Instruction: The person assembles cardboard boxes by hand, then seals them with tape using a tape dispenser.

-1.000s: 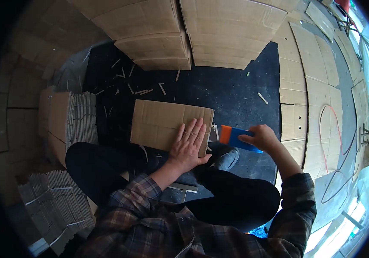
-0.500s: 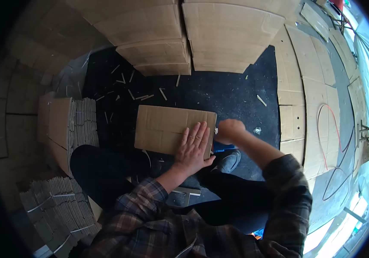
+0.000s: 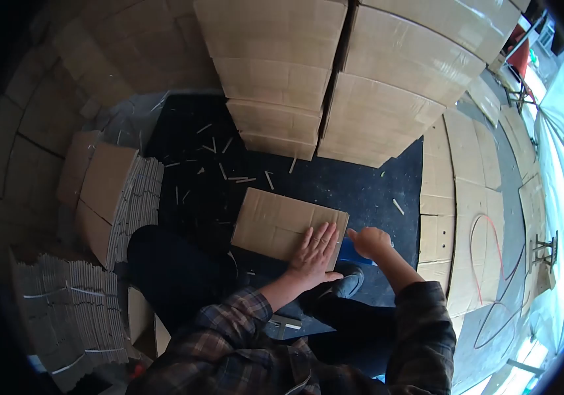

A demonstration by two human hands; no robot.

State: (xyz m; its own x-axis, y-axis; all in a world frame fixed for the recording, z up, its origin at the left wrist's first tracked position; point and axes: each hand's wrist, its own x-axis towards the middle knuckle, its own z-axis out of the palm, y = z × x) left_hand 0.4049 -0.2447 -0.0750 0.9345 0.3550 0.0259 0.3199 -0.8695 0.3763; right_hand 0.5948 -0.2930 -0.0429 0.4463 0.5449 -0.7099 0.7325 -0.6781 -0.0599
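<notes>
A closed brown cardboard box (image 3: 272, 225) lies in front of me, low between my legs. My left hand (image 3: 315, 255) rests flat on the right part of its top, fingers stretched out. Just beyond the box's right end, my right hand (image 3: 371, 242) is closed, its thumb side towards the box. What its fingers hold, if anything, is hidden. A blue object (image 3: 359, 253) shows below the right hand, partly covered by the hand and the box, above my shoe (image 3: 349, 282).
Tall stacks of cardboard boxes (image 3: 387, 118) stand ahead. Bundled flat cartons (image 3: 140, 204) are on my left, with another strapped bundle (image 3: 75, 303) nearer. Scraps (image 3: 223, 171) litter the black floor covering (image 3: 374, 191). Flattened cardboard (image 3: 473, 243) and a red cord (image 3: 496, 237) lie on the right.
The head view has tilted up and turned, so the box and hands appear lower and further right. More of the blue object shows. My left hand stays flat on the box.
</notes>
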